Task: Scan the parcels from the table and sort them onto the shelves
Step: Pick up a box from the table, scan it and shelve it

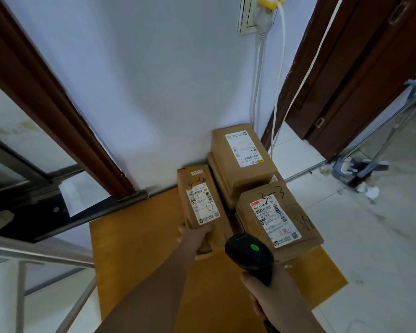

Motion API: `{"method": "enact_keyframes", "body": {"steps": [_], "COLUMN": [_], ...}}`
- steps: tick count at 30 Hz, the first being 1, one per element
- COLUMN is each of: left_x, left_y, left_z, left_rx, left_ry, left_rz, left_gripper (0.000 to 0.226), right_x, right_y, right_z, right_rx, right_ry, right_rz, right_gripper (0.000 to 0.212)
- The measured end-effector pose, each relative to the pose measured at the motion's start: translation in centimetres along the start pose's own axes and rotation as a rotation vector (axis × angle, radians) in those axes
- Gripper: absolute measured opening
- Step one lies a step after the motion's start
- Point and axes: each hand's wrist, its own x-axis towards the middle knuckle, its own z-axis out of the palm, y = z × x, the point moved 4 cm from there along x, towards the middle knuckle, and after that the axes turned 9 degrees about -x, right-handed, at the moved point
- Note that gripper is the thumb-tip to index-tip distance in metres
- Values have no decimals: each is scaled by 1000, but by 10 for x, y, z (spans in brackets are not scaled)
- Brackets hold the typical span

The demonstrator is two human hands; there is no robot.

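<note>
head view, looking down on a yellow table [135, 248] set against a white wall [154, 80]. four brown parcels crowd its far right part. the left parcel [202, 200], hand-marked "4-4" above its white label, lies lengthwise at centre frame, its far end near the wall. the left hand [197, 239] grips its near end, fingers curled round the left edge and thumb on the right side of the end. the right hand [262, 292], lower right of centre, has its fingers wrapped round the handle of a black scanner [250, 255]; the scanner head shows a green light and points towards the parcels. just right of the scanner lies the parcel marked "3-3" [279, 217], label up, its near right corner overhanging the table edge. behind it a top parcel [243, 150] sits stacked on a lower parcel [223, 179], both touching or nearly touching the wall; the stack stands close against the right side of the "4-4" parcel. surroundings: a dark brown door frame [58, 104] runs from upper left down to the table's far left corner; white cables [259, 80] hang from a wall socket [250, 15] at top centre; a second brown door [358, 80] stands at upper right; grey metal rails [34, 258] cross the lower left; a tiled floor [370, 236] with debris fills the right side.
</note>
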Motion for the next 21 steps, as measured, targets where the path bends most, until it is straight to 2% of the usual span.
{"method": "enact_keyframes", "body": {"steps": [4,7,10,14,18,21], "left_x": [4,9,12,8,1,0], "left_y": [8,7,3,3,6,2], "left_z": [3,2,2,6,7,6], "left_rx": [-55,-77,-125,-254,-345,-378], "left_ry": [-40,-59,-85,-115,-167,-187], "left_rz": [-8,-15,-43,-90,-145,-150], "left_gripper": [149,135,132,107,95,99], "right_x": [2,2,0,-3,-5,-7], "right_y": [-1,-2,0,4,12,18], "right_z": [1,2,2,3,6,8], "right_rx": [0,-4,1,28,-6,-13], "right_ry": [-6,-2,8,16,30,34], "right_rz": [-10,-20,-24,12,17,22], "right_gripper": [11,11,11,13,13,15]}}
